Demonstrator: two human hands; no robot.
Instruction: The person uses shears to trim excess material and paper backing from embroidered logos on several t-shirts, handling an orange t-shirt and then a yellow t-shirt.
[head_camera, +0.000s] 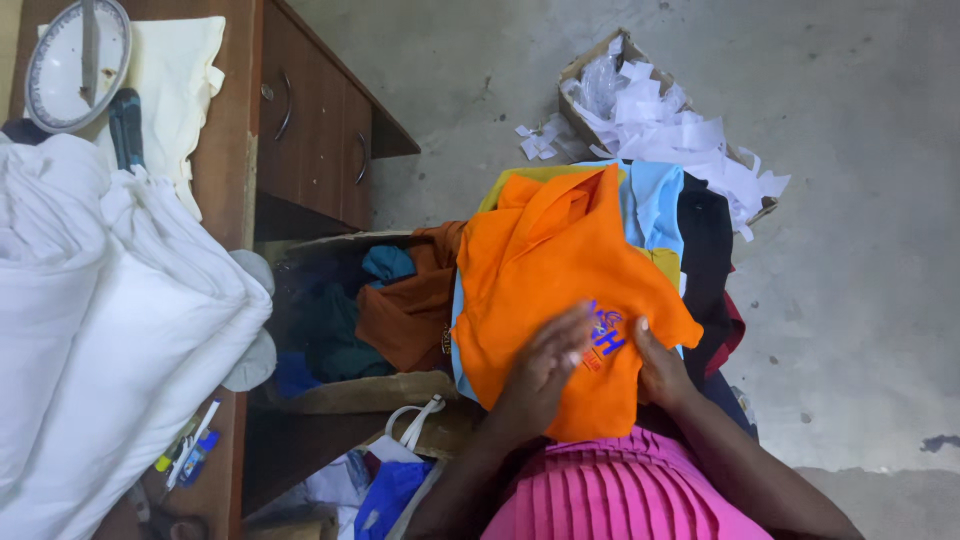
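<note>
1. Head view, the shirt: orange, lay crumpled on top of a pile of blue, yellow and black garments, just in front of a pink skirt, with a blue print showing between the hands.
2. Left hand: rested flat on the shirt's near part, fingers together and a little blurred. Gripped nothing, as far as could be told.
3. Right hand: sat at the shirt's near right edge, thumb on top, fingers hidden under the fabric. Looked like a pinch on that edge, though not certain.
4. Likely risk: held at one edge only, with the far half loose and rumpled. Could have slipped off the pile toward the floor, dusty and strewn with paper scraps.
5. Also possible: a firm pull could have dragged the blue and black garments along – stacked unevenly, already hanging over the right side.
6. Could have creased the print if pressed flat while folded over.
7. To the left: an open box crammed with brown and teal clothes, touching the pile. Easy for a sliding shirt to end up mixed in there.
8. Farther left: white cloth bulged over the desk edge, well apart from the hands – little threat to the shirt.
</note>
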